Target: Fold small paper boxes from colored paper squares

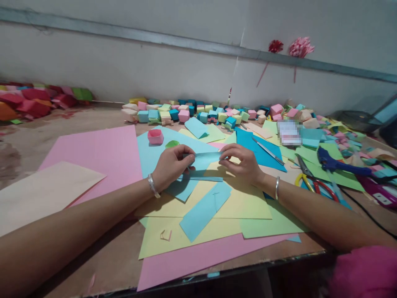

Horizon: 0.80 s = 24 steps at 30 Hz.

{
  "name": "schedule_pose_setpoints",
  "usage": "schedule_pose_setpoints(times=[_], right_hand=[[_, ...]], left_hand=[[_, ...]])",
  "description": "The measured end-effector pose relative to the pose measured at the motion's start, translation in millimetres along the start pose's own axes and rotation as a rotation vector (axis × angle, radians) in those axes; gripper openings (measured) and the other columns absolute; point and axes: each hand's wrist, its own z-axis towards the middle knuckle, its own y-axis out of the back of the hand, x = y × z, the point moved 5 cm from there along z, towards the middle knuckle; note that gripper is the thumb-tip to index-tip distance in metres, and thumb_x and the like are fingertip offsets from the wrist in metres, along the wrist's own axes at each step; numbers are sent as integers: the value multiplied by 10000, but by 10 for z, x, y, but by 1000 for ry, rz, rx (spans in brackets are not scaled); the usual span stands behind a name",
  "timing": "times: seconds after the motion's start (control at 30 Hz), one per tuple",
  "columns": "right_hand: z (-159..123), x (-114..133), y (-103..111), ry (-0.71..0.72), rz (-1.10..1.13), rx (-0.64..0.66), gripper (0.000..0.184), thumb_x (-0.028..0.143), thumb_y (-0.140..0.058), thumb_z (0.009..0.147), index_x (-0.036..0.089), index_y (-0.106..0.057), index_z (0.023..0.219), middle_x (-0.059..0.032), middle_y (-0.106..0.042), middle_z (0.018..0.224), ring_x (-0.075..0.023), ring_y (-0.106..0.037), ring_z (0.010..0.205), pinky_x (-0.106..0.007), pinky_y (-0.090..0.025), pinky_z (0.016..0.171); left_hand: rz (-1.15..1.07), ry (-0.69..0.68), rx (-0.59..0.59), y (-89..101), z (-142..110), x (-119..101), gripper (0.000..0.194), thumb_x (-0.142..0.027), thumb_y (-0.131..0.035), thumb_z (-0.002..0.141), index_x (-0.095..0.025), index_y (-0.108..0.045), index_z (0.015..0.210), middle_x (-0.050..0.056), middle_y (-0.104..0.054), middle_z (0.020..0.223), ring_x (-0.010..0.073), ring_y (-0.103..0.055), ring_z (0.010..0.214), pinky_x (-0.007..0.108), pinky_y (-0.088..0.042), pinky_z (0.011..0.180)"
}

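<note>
A light blue paper strip (pixel 207 157) is stretched level between my two hands, above the stacked sheets. My left hand (pixel 176 162) pinches its left end between thumb and fingers. At the other end, the fingertips of my right hand (pixel 238 160) grip the strip. Just below lies a narrow folded blue strip (pixel 201 179), and nearer me a cut piece of blue paper (pixel 204 212) with a pen mark rests on yellow paper (pixel 248 205). A small open pink paper box (pixel 155 137) stands beyond my left hand, with a green paper piece (pixel 172 144) beside it.
Many small folded paper boxes (pixel 182 114) line the wall. On the right lie scissors (pixel 316 184), a blue-handled glue gun (pixel 341 163), a pen (pixel 267 150) and a black cord (pixel 366 211). Large pink sheets (pixel 99 153) spread leftward. Two paper flowers (pixel 300 47) hang above.
</note>
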Motion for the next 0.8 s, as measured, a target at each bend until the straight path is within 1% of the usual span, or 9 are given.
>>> schedule_pose_setpoints(times=[0.13,0.23,0.3,0.37,0.43,0.57,0.63,0.73,0.8], right_hand=[[-37,-173,-17,-267,186,-79,83,269,-678,786,190,-660,768,-50,-680,841,-154,-613,692,-296,-507,610],[-54,-222,-39,-364,267,-106,103,271,-701,746,181,-652,746,-50,-678,829,-145,-602,671,-293,-499,610],[-54,-216,-41,-377,288,-120,101,264,-705,733,180,-649,735,-47,-673,824,-146,-601,688,-296,-497,630],[-51,-202,-39,-384,297,-124,99,261,-702,731,178,-648,735,-45,-666,817,-142,-591,684,-295,-487,629],[-50,-195,-37,-399,294,-124,102,261,-700,733,173,-648,741,-42,-658,807,-133,-574,665,-290,-470,610],[-47,-189,-37,-423,284,-122,111,252,-700,736,172,-636,780,-21,-633,760,-125,-557,644,-283,-458,594],[-41,-179,-39,-411,315,-129,140,232,-705,732,181,-617,829,-7,-624,762,-131,-577,673,-286,-476,617],[-38,-170,-40,-391,374,-144,269,200,-699,735,201,-601,986,-4,-635,817,-145,-611,738,-288,-501,650],[-46,-175,-44,-386,360,-139,282,198,-684,751,206,-618,1025,-13,-650,844,-145,-614,741,-288,-501,647]], left_hand=[[145,-179,-1,-4,-19,-54,127,-290,-619,749,-173,-595,792,2,-637,713,157,-656,618,243,-500,524],[307,-359,-11,-7,-64,-152,122,-291,-592,794,-174,-622,780,4,-640,722,136,-609,652,237,-476,570],[357,-428,-9,-11,-92,-197,180,-348,-606,818,-172,-635,796,9,-653,740,135,-596,672,237,-472,584],[408,-482,-28,-6,-111,-226,224,-391,-675,781,-170,-639,792,9,-667,752,134,-585,662,242,-465,587],[466,-540,-72,4,-125,-243,201,-353,-718,755,-169,-638,759,2,-668,730,122,-561,623,244,-446,582],[519,-629,-105,-4,-137,-249,113,-225,-656,817,-169,-638,721,-13,-646,657,99,-523,568,234,-408,563],[528,-648,-102,-15,-139,-248,100,-208,-659,815,-170,-640,724,-15,-647,655,97,-523,565,232,-403,559],[530,-641,-113,-18,-138,-246,96,-206,-666,808,-175,-635,722,-19,-651,656,99,-531,565,230,-406,553],[523,-621,-116,-15,-132,-237,46,-208,-669,803,-177,-651,774,-18,-663,669,104,-543,570,230,-418,554]])
